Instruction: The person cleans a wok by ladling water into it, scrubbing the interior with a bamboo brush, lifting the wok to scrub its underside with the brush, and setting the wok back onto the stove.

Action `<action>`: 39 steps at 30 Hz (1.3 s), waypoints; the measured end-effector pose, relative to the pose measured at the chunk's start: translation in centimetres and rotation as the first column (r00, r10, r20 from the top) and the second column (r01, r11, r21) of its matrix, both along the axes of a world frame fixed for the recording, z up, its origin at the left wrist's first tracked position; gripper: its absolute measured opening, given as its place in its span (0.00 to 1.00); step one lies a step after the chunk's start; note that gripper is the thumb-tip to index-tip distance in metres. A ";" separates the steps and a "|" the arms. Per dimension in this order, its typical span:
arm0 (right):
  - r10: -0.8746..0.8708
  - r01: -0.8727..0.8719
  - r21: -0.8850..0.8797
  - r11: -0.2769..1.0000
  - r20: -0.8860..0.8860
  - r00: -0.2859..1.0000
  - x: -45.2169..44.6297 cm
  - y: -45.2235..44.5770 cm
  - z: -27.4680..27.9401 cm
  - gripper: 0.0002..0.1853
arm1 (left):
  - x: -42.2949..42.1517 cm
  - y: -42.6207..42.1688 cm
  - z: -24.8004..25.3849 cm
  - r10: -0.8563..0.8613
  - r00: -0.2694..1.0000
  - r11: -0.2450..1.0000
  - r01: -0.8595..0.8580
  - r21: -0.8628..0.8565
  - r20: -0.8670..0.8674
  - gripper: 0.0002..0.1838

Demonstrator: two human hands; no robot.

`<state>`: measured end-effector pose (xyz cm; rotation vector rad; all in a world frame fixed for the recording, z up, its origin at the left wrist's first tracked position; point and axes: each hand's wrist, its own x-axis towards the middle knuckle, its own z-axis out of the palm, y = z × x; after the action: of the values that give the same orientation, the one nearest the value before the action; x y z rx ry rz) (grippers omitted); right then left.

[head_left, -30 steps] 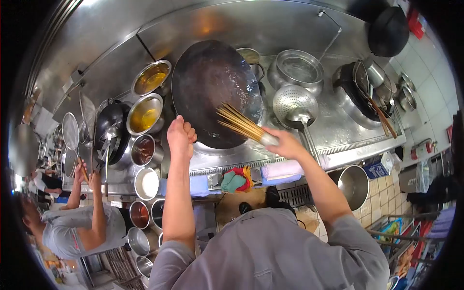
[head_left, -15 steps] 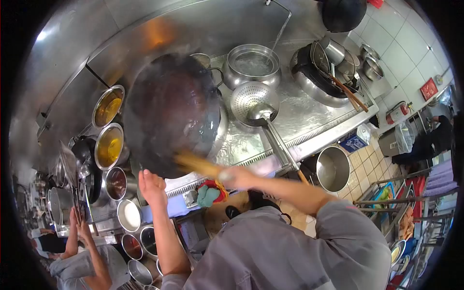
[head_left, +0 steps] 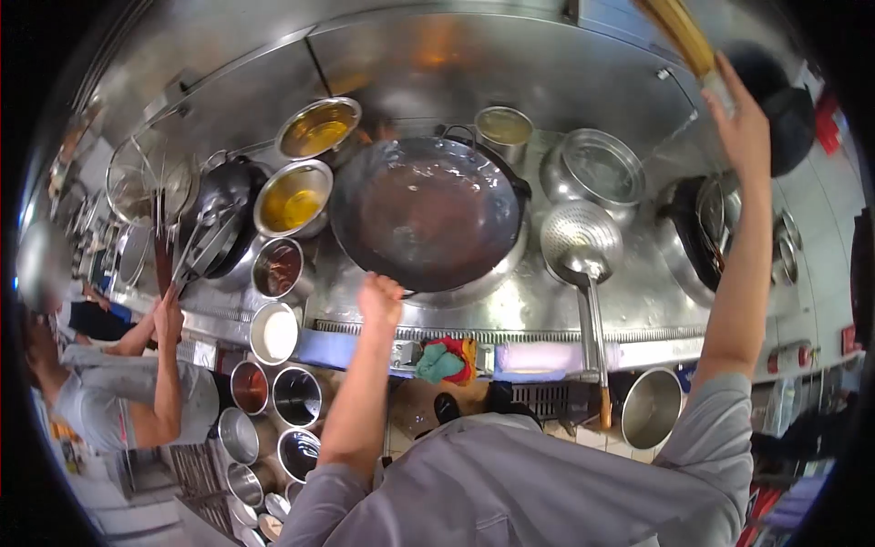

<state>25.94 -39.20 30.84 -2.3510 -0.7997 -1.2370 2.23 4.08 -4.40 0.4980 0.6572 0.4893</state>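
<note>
A large dark wok [head_left: 437,219] sits over the burner, with a little shiny liquid on its inner surface. My left hand [head_left: 380,299] is closed in a fist at its near left rim, around its handle, which the fingers mostly hide. High at the upper right, well away from the wok, my right hand [head_left: 740,123] is wrapped around a bamboo wok brush [head_left: 684,38]. The brush points up and left, its far end cut off by the frame edge. A perforated strainer [head_left: 579,237] and a ladle [head_left: 592,264] lie together right of the wok.
Bowls of yellow oil [head_left: 293,208] and a sauce pot [head_left: 278,267] stand left of the wok. Behind right is a pot of water [head_left: 603,169]. Colored cloths [head_left: 447,360] hang at the counter's front edge. A co-worker [head_left: 137,392] holds long-handled tools at left.
The wok has gone from tilted and steaming to resting flatter on the burner. My right hand has swung the brush from the wok's near edge to the upper right. The view has turned.
</note>
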 end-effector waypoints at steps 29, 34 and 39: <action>-0.226 0.131 -0.188 0.973 -0.692 0.685 3.8 27.1 -23.4 0.18 | 2.5 -8.5 0.2 0.203 0.978 0.898 -0.166 -0.408 0.049 0.19; 0.077 -0.519 -0.150 0.841 -0.918 0.390 -10.9 33.7 -32.0 0.31 | 2.7 -8.8 -0.9 0.200 0.978 0.895 -0.162 -0.416 0.050 0.17; -0.350 -0.344 -0.741 0.577 -0.605 0.715 6.4 22.7 -29.7 0.22 | 2.6 -9.0 -1.3 0.194 0.977 0.918 -0.151 -0.367 0.083 0.16</action>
<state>32.34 -16.53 1.14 -3.1560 -1.2314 0.3173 4.86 -4.91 -5.72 0.0634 0.6617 0.5468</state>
